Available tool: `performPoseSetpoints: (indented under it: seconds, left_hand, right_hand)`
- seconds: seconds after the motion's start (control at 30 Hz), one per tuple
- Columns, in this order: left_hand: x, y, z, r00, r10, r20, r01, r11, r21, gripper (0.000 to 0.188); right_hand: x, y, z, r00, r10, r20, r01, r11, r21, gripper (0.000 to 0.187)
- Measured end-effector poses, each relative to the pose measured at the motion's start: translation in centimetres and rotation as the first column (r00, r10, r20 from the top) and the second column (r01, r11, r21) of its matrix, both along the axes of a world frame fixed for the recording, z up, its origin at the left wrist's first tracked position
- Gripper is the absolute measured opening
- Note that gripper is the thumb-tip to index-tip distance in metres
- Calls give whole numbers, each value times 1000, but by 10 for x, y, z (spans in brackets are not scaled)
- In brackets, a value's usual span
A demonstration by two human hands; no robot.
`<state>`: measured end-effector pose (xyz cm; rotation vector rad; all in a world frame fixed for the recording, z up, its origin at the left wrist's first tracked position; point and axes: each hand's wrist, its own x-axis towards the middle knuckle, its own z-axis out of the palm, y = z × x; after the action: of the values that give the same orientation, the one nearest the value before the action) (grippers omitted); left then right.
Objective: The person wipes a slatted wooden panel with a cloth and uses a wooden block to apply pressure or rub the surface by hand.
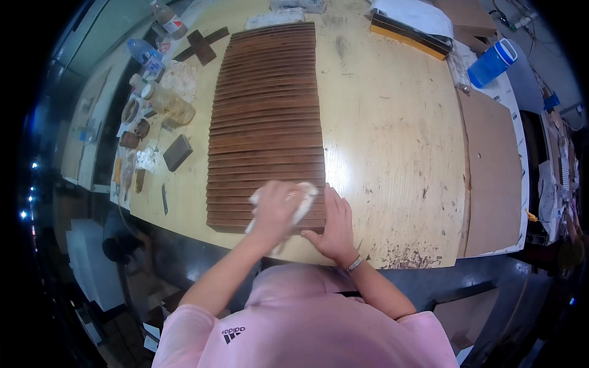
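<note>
A long dark-brown wooden panel with ridges running across it lies in front of me, its length pointing away. At its near end my left hand is closed on a crumpled white cloth, pressed against the ridges. The hand and cloth are slightly blurred. My right hand rests at the panel's near right corner. Its fingers stretch along the right side, and the thumb reaches toward the front edge. Nothing shows in its palm.
The pale wooden table has dark stains. Left of the panel are a grey block, a thin blade-like tool, a lidded jar and bottles. A blue jug and cardboard sheet are at right.
</note>
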<state>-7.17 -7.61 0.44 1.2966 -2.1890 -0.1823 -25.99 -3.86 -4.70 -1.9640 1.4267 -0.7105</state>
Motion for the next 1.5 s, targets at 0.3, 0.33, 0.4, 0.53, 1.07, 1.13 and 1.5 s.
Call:
performPoseSetpoints:
  seconds: [0.3,0.33,0.4,0.53,1.07,1.13,1.5]
  left_hand:
    - [26,7,3,998,34,44,-37,997,66,36]
    - [18,5,4,999,-9,43,7,999,48,35]
    - [-14,-4,5,997,-77,15,77,997,19,33]
    - [-12,-12,8,996,-86,-17,87,995,56,23]
    - [2,-21,23,968,41,248,-32,999,-39,12]
    - [-28,-30,10,991,-15,133,22,998,-53,14]
    - [-15,-16,0,997,71,22,-71,997,17,11]
  right_hand:
    - [-1,-2,5,1000,-20,-19,20,1000,-1,117]
    - [0,0,3,1000,-13,-19,13,1000,-9,117]
    - [0,-1,-4,1000,0,-22,0,999,-33,118]
    - [-5,-2,-4,996,39,-81,-40,999,-15,118]
    - [7,-5,-12,995,-11,96,15,999,-42,115]
    - [6,-10,-7,988,2,155,-11,998,55,105]
    - [0,-16,-10,992,7,122,-3,999,-33,128]
